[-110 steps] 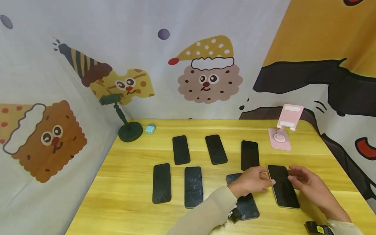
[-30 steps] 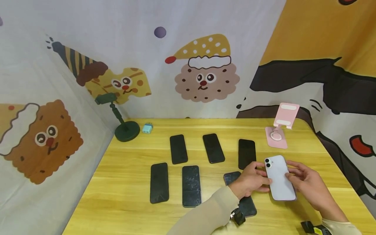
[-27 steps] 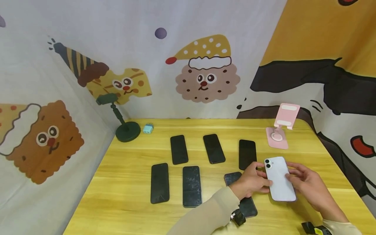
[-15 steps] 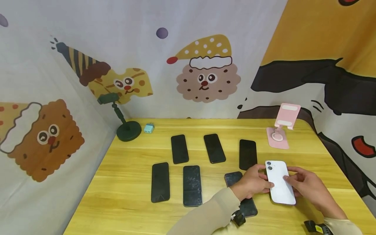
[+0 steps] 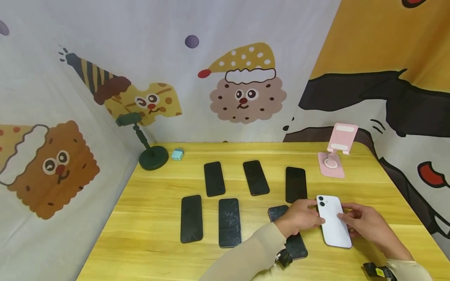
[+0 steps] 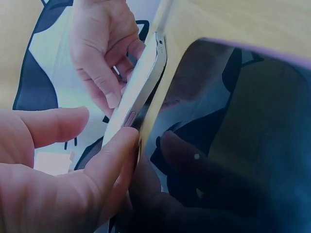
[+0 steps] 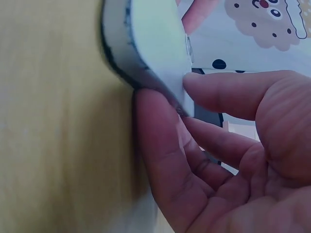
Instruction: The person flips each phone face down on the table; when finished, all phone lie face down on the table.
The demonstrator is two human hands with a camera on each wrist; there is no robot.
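Note:
A white smartphone (image 5: 334,221) with two rear cameras is face down, low over the table, between both hands. My right hand (image 5: 365,222) pinches its right long edge; in the right wrist view the thumb (image 7: 214,92) presses the back and a fingertip (image 7: 153,102) is at the lower edge. From the left, my left hand (image 5: 301,216) touches the phone's side with a fingertip (image 6: 126,138); its thumb (image 6: 63,125) stands apart from the back. Under the left wrist lies a dark phone (image 5: 295,246), partly hidden by the hand and forearm.
Several more black-screened phones lie face up in two rows, one (image 5: 296,184) just beyond the left hand. Behind stand a pink phone stand (image 5: 342,137) and a dark green stand (image 5: 153,157), with a light blue charger plug (image 5: 177,154). A printed curtain (image 5: 246,23) closes off the back.
The phone on the right was screen up at first and was then turned back up. Over the last second both hands have lowered it and brought it slightly nearer the front edge.

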